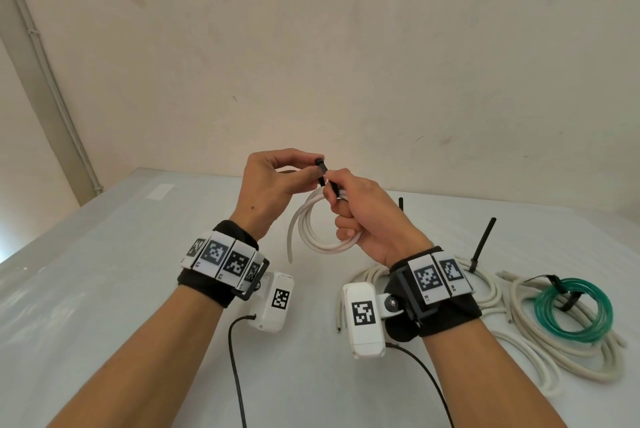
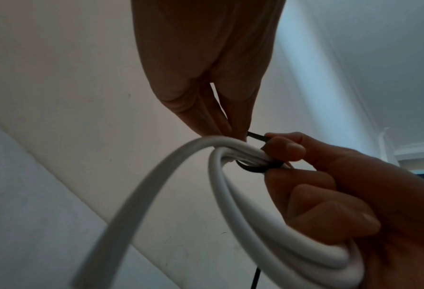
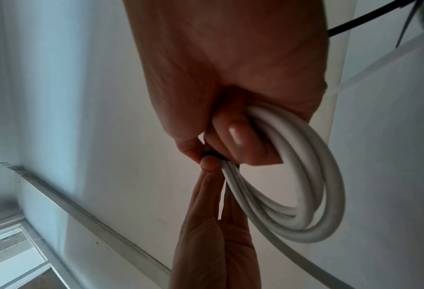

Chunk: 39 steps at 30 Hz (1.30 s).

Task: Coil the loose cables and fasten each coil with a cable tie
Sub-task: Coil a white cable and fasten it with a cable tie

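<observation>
Coil of white round cable (image 1: 313, 219): held above the white table (image 1: 104, 289), gripped in the curled fingers of the right hand (image 1: 367, 216). Black plastic cable tie (image 1: 322, 173): looped under the coil's top, tail pinched by left hand (image 1: 273, 185) fingertips; right thumb and forefinger apparently pinch it too. Tied green tubing coil (image 1: 573, 309): on cream cables (image 1: 519, 341), table right.

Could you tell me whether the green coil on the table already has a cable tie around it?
Yes, the green coil lies on the table with a black cable tie looped round its strands.
</observation>
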### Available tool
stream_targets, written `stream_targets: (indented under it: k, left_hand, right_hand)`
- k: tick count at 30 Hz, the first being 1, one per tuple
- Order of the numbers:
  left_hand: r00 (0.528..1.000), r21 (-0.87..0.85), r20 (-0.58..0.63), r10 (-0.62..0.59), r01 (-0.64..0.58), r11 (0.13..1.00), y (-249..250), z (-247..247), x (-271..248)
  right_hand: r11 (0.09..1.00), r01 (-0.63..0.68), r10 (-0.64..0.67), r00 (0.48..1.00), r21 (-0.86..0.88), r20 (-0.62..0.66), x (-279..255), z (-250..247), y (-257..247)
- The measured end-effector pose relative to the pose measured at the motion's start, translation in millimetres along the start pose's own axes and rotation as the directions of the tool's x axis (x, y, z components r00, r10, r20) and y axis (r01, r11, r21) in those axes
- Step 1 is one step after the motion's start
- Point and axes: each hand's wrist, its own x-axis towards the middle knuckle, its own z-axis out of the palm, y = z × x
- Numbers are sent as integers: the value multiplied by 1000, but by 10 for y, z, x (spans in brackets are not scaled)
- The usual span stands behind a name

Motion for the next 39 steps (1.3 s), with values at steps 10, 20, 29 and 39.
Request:
stream_targets:
  k: [10,20,29,39]
  left_hand:
    - [998,182,28,61,-65,981,29,-6,5]
    - [943,-232,156,-293,323,917,108,-103,9]
    - [869,-358,281,-407,489,796,93,-138,37]
    - [966,-121,96,-241,252,960,225,-252,104]
  right_hand:
    - [1000,3,-3,1000,24,-5,-8,-15,-6]
    - [995,81,-80,996,-62,27,-28,-27,-31]
    - [986,126,-120,991,-106,61,-23,-35,7]
    - [985,169,-170,985,-25,-26,7,10,22]
